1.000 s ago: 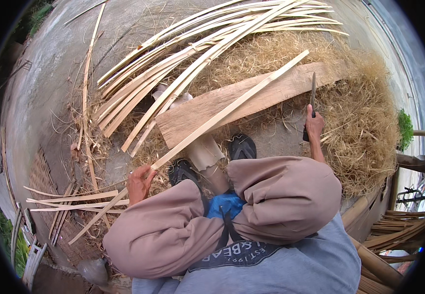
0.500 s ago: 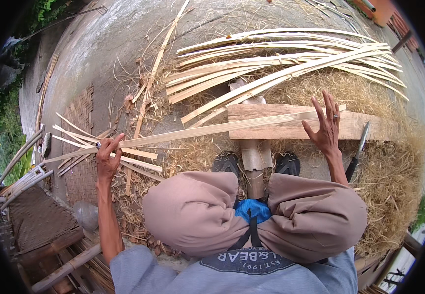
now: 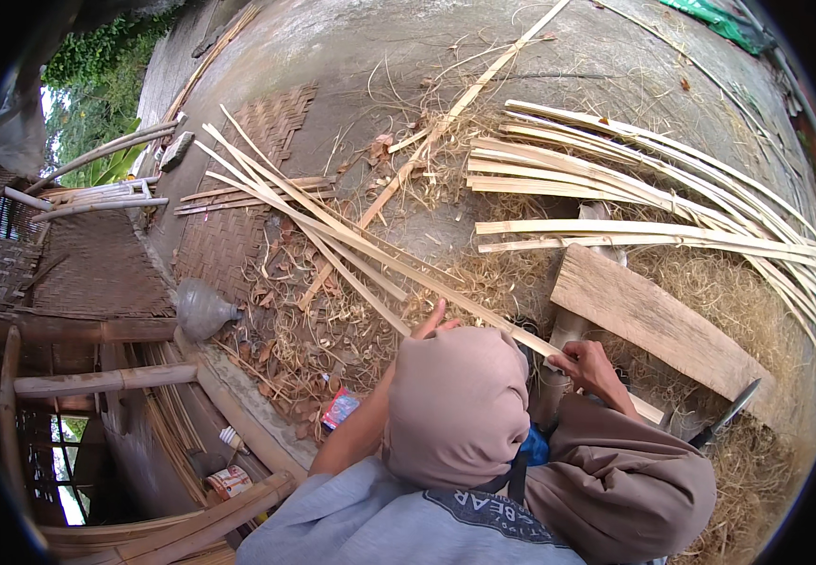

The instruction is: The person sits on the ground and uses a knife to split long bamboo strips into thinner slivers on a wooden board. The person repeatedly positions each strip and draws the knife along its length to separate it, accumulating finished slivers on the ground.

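A long pale bamboo strip (image 3: pixel 492 314) slants across in front of my knees, its near end beyond my right hand. My right hand (image 3: pixel 592 367) is closed on it, thumb and fingers pinching near that end. My left hand (image 3: pixel 429 323) is partly hidden behind my left knee. Its visible fingers are stretched out, with the tips close beside the strip; whether they touch it I cannot tell. Several shorter strips (image 3: pixel 351 264) fan out under the long one, toward the left. A wooden board (image 3: pixel 653 320) lies beyond my right hand, with a knife (image 3: pixel 726 412) by its near right end.
A pile of bamboo strips (image 3: pixel 615 184) lies at the back right over curly shavings (image 3: pixel 700 282). A woven mat (image 3: pixel 271 141) is on the ground at left. A clear plastic jug (image 3: pixel 202 309) and a bamboo frame (image 3: pixel 106 379) stand nearer left.
My view has turned to the left. My right hand, spread over the board before, now grips the strip near my knees. My left hand has left the strips' far bundle and come back toward my knee.
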